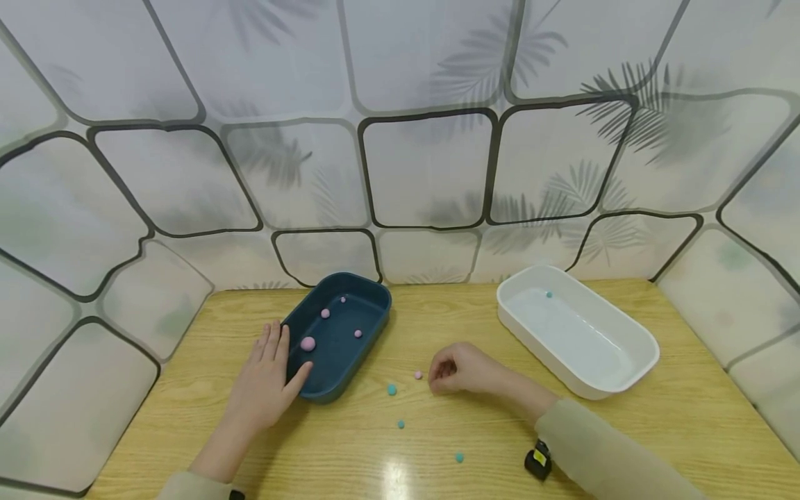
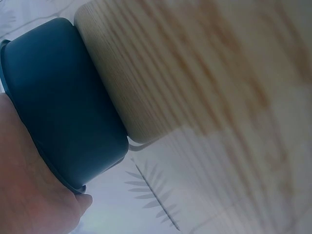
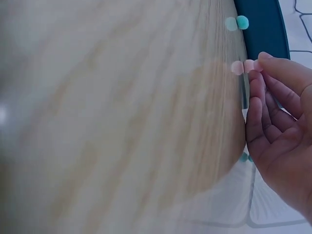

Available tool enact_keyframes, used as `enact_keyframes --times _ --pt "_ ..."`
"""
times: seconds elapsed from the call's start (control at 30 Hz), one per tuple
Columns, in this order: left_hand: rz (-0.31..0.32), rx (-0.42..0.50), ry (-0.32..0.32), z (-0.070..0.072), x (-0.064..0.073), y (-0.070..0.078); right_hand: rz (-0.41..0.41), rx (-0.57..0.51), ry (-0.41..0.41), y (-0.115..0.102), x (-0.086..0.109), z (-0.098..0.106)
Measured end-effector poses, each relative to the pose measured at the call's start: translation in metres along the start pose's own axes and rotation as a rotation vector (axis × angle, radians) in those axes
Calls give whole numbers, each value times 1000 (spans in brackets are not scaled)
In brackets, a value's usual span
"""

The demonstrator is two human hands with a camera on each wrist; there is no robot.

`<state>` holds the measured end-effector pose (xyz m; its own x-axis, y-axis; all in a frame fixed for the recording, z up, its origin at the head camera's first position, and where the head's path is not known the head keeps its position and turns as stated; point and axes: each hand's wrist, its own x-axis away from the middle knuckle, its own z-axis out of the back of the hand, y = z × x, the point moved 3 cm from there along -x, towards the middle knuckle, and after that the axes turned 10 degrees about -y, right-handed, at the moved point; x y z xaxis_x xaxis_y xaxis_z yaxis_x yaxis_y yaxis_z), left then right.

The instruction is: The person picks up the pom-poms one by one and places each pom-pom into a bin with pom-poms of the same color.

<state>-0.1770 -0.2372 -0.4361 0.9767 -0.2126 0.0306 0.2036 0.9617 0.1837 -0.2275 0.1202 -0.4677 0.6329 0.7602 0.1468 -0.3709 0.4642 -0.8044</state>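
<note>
My left hand (image 1: 265,385) lies along the left side of a dark blue tub (image 1: 370,340), fingers straight and thumb over the near rim. Several pink balls (image 1: 308,344) of different sizes sit inside that tub. Thumb and forefinger of my right hand (image 3: 280,105) pinch a small pink ball (image 3: 258,66), which the head view hides. Just left of those fingertips in the head view, another pink ball (image 1: 418,375) is on the table. Three teal balls, one nearest the tub (image 1: 392,390), are scattered on the wood between the containers and the near side.
At the right stands a white tub (image 1: 578,385) with a teal ball (image 1: 549,294) inside. The wooden table (image 1: 350,451) meets a patterned backdrop (image 1: 431,173) behind and at both sides. A black strap piece with a yellow label (image 1: 539,460) shows by the right sleeve.
</note>
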Motion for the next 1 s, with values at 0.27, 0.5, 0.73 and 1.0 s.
enact_keyframes --times 0.27,0.5,0.73,1.0 --pt "5 2 -10 1 0 1 -19 20 52 -5 -11 7" --pt "8 -7 -17 0 1 1 -18 -7 87 -15 -23 19" --pt "5 -13 -15 0 0 1 -25 -8 152 -27 -39 31" --pt "4 -5 -10 0 0 0 4 -12 203 -36 -59 39"
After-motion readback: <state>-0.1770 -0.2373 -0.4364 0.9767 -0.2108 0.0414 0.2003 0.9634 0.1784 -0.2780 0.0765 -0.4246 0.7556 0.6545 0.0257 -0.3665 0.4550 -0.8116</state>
